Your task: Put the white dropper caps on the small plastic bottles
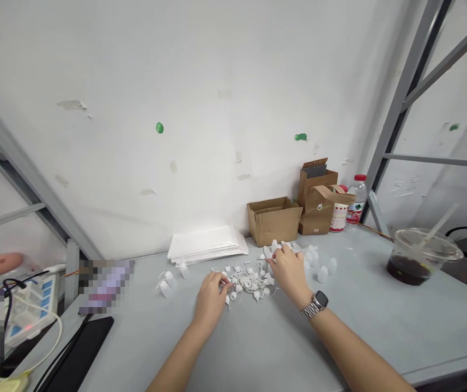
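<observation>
A loose pile of small white plastic parts with thin stems (247, 280) lies on the grey table (253, 343). My left hand (212, 294) is at the left edge of this pile, fingers curled together; what they hold, if anything, is too small to name. My right hand (288, 269), with a watch on the wrist, reaches over translucent white caps behind the pile. Its fingers are bent down and pinched, their contents hidden. More translucent caps stand to the right (322, 274), and a few with cords lie to the left (165, 287).
Behind the pile are a stack of white sheets (208, 244), an open cardboard box (274, 223), a brown paper bag (317, 209) and a bottle (356, 201). A drink cup (413, 261) stands right. A power strip (32, 310), cables and a black object (80, 354) are left.
</observation>
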The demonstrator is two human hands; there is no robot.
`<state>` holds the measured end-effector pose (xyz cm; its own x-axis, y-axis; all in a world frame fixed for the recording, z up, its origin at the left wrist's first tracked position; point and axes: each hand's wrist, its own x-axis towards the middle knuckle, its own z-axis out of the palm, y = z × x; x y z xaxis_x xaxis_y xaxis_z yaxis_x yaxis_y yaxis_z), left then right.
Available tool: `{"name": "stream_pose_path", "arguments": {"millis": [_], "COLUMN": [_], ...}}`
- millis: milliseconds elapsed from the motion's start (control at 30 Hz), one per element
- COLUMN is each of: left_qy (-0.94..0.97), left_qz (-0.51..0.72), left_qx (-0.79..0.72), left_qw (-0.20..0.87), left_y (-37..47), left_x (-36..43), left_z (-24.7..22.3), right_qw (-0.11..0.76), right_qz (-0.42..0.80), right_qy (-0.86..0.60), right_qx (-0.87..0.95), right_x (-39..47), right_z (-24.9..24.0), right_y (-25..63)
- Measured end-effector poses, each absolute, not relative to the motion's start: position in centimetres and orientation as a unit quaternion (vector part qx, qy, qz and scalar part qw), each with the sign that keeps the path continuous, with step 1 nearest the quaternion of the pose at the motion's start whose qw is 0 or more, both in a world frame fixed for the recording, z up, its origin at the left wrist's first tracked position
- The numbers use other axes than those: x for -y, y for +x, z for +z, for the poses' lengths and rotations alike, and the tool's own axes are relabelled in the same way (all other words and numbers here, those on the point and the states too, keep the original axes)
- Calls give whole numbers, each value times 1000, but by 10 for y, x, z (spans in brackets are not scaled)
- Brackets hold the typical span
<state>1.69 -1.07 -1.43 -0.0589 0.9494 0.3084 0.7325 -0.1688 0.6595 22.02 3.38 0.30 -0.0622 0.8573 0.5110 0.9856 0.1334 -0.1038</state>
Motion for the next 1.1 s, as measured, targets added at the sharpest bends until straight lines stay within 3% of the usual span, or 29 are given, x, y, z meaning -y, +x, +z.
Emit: {"name": "stream_pose_path", "arguments": {"millis": [167, 367, 533, 633, 733, 867, 1100], "left_qy": [589, 414, 284, 270, 260, 256, 254], "left_qz": [438, 585, 633, 636, 641, 636, 643], "left_qx": [-643, -564, -509, -498, -496, -505, -510], "left_qw": [218, 410, 510, 524, 525, 525, 511], "left_y": [12, 8, 6, 4, 3, 2, 3], "left_x": [7, 2, 0, 0, 0, 0, 1], "left_z": [-12, -7, -3, -2, -2, -2, -1], "right_qw": [224, 227, 240, 317, 388, 349, 277], "right_qz": [-153, -157, -144, -108, 17, 185, 232], "right_qy": [-625, -614, -604, -564, -451, -323, -315], "right_qx": [732, 740, 747, 755, 804, 860, 877], "right_x": [-36, -36, -35, -29, -15, 6, 18], "right_z": [0, -3, 0, 10, 18, 12, -5], "right_y": [222, 219, 218, 216, 207, 188, 173]}}
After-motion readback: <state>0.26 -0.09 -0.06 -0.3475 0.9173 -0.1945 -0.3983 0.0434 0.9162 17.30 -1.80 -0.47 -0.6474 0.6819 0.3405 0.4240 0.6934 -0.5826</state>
